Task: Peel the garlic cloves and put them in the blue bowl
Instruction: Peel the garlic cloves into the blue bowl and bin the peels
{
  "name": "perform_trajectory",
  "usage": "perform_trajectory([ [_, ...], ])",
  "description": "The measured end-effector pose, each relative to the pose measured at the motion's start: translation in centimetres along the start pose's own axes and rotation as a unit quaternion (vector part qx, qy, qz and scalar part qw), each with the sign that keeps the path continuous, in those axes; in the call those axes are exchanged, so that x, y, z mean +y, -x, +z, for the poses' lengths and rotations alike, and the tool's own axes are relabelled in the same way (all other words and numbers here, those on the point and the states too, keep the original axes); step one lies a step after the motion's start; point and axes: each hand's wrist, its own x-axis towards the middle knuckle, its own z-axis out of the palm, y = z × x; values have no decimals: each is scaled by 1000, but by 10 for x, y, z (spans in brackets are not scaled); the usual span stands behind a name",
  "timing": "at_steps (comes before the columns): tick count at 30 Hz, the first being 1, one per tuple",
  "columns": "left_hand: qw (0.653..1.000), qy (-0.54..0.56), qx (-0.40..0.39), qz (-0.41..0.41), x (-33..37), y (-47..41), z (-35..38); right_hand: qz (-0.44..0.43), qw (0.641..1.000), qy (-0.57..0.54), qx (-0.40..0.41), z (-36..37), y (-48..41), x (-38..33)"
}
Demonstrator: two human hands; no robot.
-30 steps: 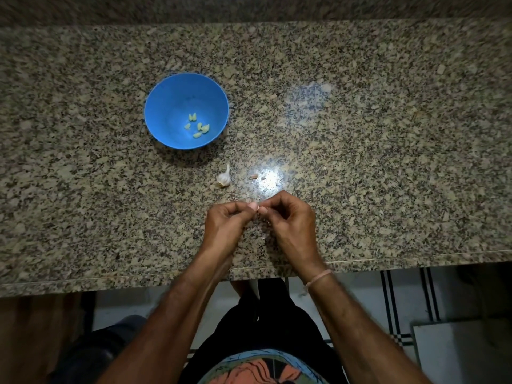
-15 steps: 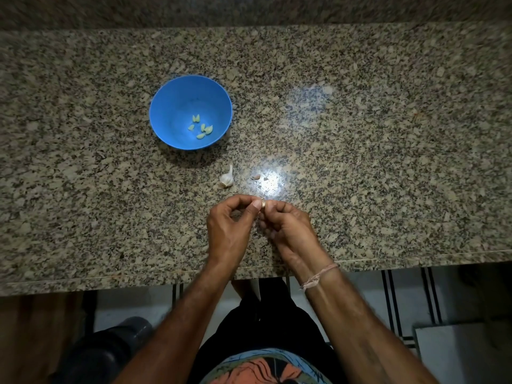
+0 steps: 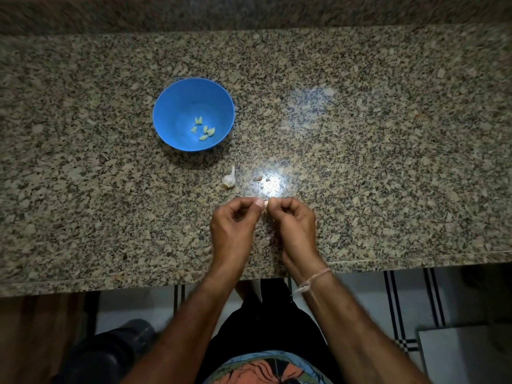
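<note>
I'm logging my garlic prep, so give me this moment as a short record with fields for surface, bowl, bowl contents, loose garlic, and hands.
surface: speckled granite counter
bowl: blue bowl, upright on the counter
bowl contents: five peeled cloves
loose garlic: partial garlic bulb between bowl and hands
hands: left hand and right hand pinch one garlic clove together

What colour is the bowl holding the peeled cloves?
Bright blue, plain inside and out; the bowl shows clearly in the head view, the only one.
</note>
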Motion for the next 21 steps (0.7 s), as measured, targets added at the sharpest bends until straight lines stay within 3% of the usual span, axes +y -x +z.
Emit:
perform_trajectory([
  [2, 997, -45, -3, 60, -5, 0, -3, 65, 996, -54, -23, -4, -2, 2],
  [4, 1000, 17, -7, 15, -4, 0, -3, 67, 995, -67, -25, -6, -4, 1],
  [7, 990, 109, 2, -86, -5, -5, -3, -52, 995, 82, 12, -12, -8, 2],
  [9, 984, 129, 0, -122, -8, -9, -5, -151, 961, 230, 16, -15, -11, 3],
  [11, 984, 122, -2, -127, -9, -12, -6, -209, 933, 291, 9, -15, -12, 3],
  [13, 986, 112, -10, -124, -7, -11, -5, -234, 927, 292, -16, -17, -15, 1],
  [16, 983, 113, -31, -139, -4, -12, -6, -196, 949, 233, -88, -16, -15, -2],
  [21, 981, 111, -53, -149, -2, -12, -6, -146, 973, 155, -91, -14, -14, 0],
])
